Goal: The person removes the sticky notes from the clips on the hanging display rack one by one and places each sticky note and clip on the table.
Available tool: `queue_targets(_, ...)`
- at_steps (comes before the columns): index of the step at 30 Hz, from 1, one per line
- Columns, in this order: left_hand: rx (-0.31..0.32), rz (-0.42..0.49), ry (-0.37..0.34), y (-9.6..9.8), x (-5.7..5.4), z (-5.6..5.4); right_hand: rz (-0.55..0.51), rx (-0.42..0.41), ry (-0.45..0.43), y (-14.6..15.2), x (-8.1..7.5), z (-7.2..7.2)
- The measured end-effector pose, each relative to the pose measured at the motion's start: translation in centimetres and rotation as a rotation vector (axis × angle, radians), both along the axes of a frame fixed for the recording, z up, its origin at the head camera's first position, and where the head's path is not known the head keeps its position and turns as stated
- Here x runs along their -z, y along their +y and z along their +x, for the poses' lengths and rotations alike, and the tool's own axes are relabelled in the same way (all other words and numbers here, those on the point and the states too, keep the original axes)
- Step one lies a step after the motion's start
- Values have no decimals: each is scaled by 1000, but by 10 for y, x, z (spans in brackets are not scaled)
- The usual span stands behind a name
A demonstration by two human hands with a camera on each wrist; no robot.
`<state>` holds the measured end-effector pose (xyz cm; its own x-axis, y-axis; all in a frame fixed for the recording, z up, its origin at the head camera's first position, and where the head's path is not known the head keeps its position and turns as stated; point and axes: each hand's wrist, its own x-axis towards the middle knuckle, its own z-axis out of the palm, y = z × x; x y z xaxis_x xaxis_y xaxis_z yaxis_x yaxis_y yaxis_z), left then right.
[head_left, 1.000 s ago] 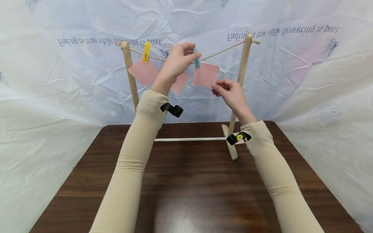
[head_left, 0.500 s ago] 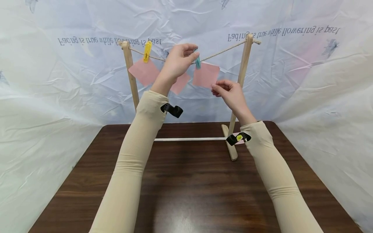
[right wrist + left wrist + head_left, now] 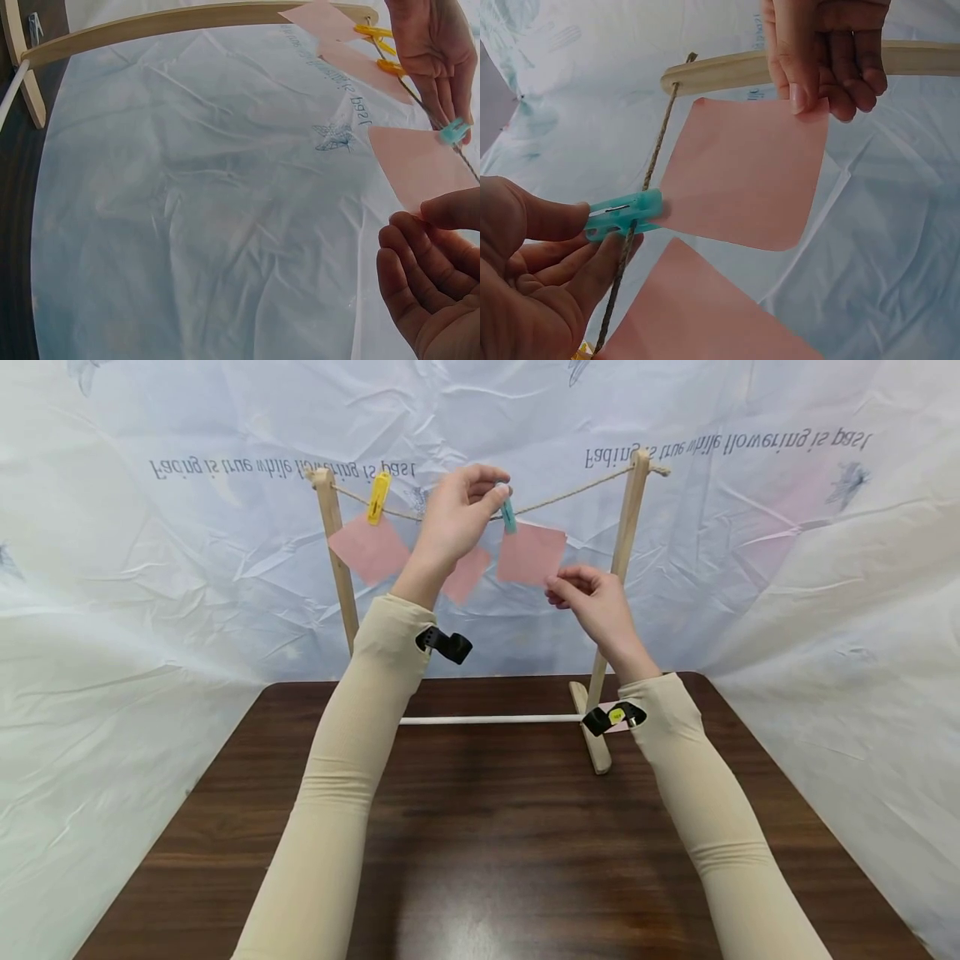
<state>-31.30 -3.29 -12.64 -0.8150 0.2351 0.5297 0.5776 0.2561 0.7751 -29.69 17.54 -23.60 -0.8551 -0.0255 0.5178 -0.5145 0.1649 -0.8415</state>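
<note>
My left hand (image 3: 459, 514) pinches a light-blue clothespin (image 3: 626, 212) by its handle ends, at the twine line (image 3: 656, 146). The tip of that clothespin is at the upper left corner of a pink paper square (image 3: 531, 554). The lower right corner of the same square is pinched between the thumb and fingers of my right hand (image 3: 596, 602). Farther left, a yellow clothespin (image 3: 378, 498) holds another pink paper (image 3: 371, 552) on the line. Between them a third pink paper (image 3: 467, 574) hangs partly behind my left hand; its yellow clothespin (image 3: 390, 67) shows in the right wrist view.
The line runs between two wooden posts (image 3: 630, 518) on feet, joined low down by a white rod (image 3: 491, 720). A pink piece (image 3: 619, 723) lies by the right foot on the dark wooden table (image 3: 480, 827). A white printed cloth (image 3: 225, 568) hangs behind.
My left hand has risen slightly with the light-blue clothespin, and the line around it has lifted a little. The right hand stays nearly still at the paper's corner.
</note>
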Motion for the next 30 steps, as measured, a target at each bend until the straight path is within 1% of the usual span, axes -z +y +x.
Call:
queue_targets(4,-9,43,21,0,-3,2,-11,-6,-2,1,0,0)
queue_targets(11,-35,84,38,2,-7,2,-5,-4,-6,2,2,-1)
queue_targets(14,-31,119,51,2,-7,2,-2,-9,-5,2,2,-1)
queue_targets(19,-27,171,96,2,-6,2,1,-13,-1,2,3,0)
queue_targets(23,-29,179,124,2,-6,3,5,-11,-5,3,3,1)
queue_targets(30,-24,181,128,1,-7,4,13,-1,-15,3,3,2)
